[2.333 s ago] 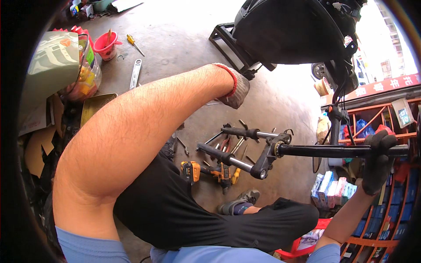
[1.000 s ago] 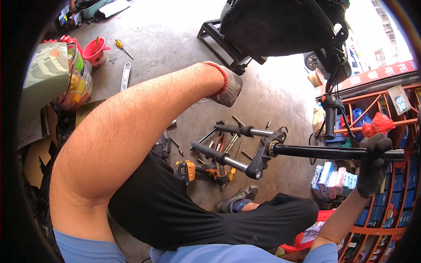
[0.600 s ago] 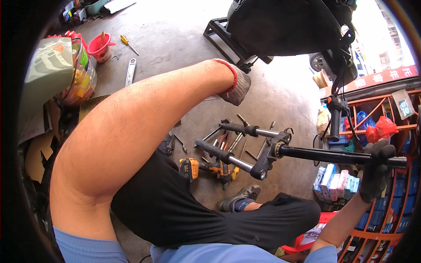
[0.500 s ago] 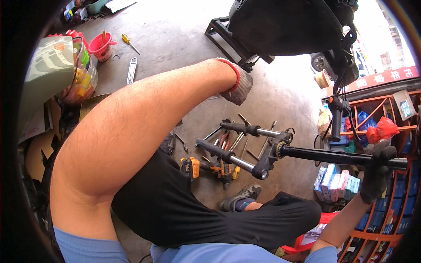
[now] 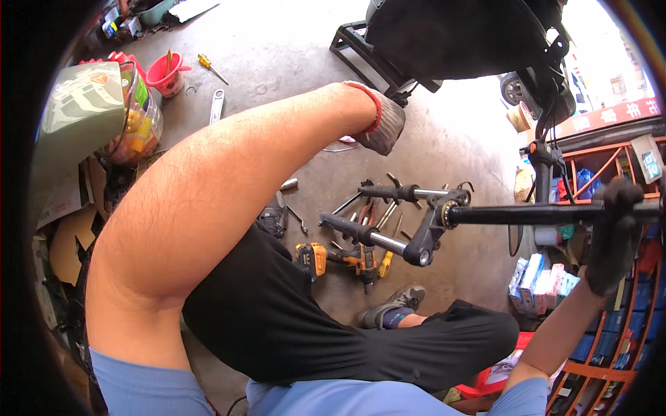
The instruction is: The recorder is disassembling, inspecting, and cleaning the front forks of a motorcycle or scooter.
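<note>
My right hand [image 5: 614, 239], in a dark glove, is wrapped round the steering tube of a motorbike front fork [image 5: 513, 215] near its far-right end. The fork lies roughly level, its two legs pointing left above the floor. My left hand [image 5: 388, 128], in a grey glove with a red cuff, is stretched forward under the black vehicle body [image 5: 454, 41]. Its fingers are turned away and hidden, so what they touch cannot be made out. Beneath the fork are a yellow-and-black cordless power tool [image 5: 361, 263] and several hand tools.
A wrench [image 5: 217, 105] and a yellow-handled screwdriver [image 5: 211, 68] lie on the concrete at the far left, near a red bucket [image 5: 165, 75]. On the right stand orange shelving [image 5: 603, 371] and small boxes [image 5: 541, 284]. A handlebar [image 5: 541, 170] hangs above the fork's tube.
My right hand has swung the fork's tube end upward, levelling the tube. The whole view has shifted slightly. My left hand stays in nearly the same place by the vehicle.
</note>
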